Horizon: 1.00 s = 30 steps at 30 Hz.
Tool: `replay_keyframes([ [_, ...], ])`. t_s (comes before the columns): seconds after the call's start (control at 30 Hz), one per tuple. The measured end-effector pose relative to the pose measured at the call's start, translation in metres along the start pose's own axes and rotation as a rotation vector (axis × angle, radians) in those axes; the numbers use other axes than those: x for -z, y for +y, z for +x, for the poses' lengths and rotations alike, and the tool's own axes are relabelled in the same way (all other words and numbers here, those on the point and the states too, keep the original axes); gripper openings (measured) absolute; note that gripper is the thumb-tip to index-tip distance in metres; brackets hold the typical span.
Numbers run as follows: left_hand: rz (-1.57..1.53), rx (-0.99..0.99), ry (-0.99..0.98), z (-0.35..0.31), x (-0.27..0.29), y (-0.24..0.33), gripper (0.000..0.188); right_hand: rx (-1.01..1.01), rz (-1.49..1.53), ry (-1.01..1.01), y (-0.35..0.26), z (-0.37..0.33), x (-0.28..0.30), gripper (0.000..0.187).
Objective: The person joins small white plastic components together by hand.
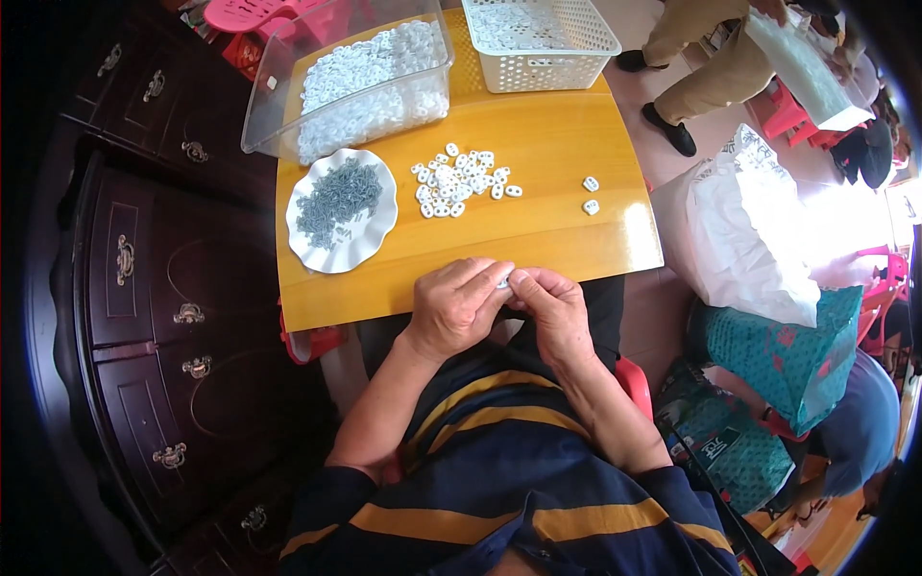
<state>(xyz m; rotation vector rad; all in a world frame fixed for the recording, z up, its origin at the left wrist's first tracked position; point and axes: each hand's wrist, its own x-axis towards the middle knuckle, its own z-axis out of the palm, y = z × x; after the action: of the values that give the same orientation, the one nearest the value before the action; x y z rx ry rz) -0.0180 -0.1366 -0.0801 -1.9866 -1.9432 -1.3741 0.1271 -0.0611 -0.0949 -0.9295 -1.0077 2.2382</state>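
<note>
Close together at the table's near edge, my left hand (455, 305) and my right hand (554, 309) are both closed on one small white plastic piece (503, 281). Only a bit of it shows between the fingertips. Beyond my hands lies a loose pile of white oval pieces with dark holes (451, 182). To its left, a white scalloped plate (376, 238) holds many small grey pins (336, 202). Two white pieces (591, 195) lie apart from the pile on the right side of the table.
A clear plastic bin (274, 130) full of white pieces and a white perforated basket (547, 75) stand at the far edge. Dark wooden drawers (144, 317) line the left. A white sack (730, 230) and teal bags (797, 346) sit at the right, with people beyond.
</note>
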Motion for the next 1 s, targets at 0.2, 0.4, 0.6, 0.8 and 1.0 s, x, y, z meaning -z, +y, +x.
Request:
replay_keyframes([
  [0.2, -0.074, 0.048, -0.020, 0.002, 0.002, -0.001, 0.024, -0.006, -0.011, 0.000, -0.005, 0.000, -0.001, 0.015],
  [0.4, -0.133, 0.081, -0.028, 0.004, 0.001, -0.002, 0.022, -0.004, -0.048, -0.013, -0.011, 0.001, 0.000, 0.016],
  [0.6, -0.158, 0.098, -0.029, -0.001, -0.001, -0.005, 0.019, -0.015, -0.114, -0.026, -0.014, -0.001, -0.001, 0.017],
  [0.8, -0.081, 0.048, -0.030, 0.001, -0.001, -0.001, 0.025, -0.012, -0.182, -0.069, -0.029, -0.002, -0.006, 0.016],
  [1.0, -0.131, 0.148, -0.011, -0.004, -0.001, 0.000, 0.033, -0.032, -0.267, -0.097, -0.034, 0.009, 0.000, 0.016],
])
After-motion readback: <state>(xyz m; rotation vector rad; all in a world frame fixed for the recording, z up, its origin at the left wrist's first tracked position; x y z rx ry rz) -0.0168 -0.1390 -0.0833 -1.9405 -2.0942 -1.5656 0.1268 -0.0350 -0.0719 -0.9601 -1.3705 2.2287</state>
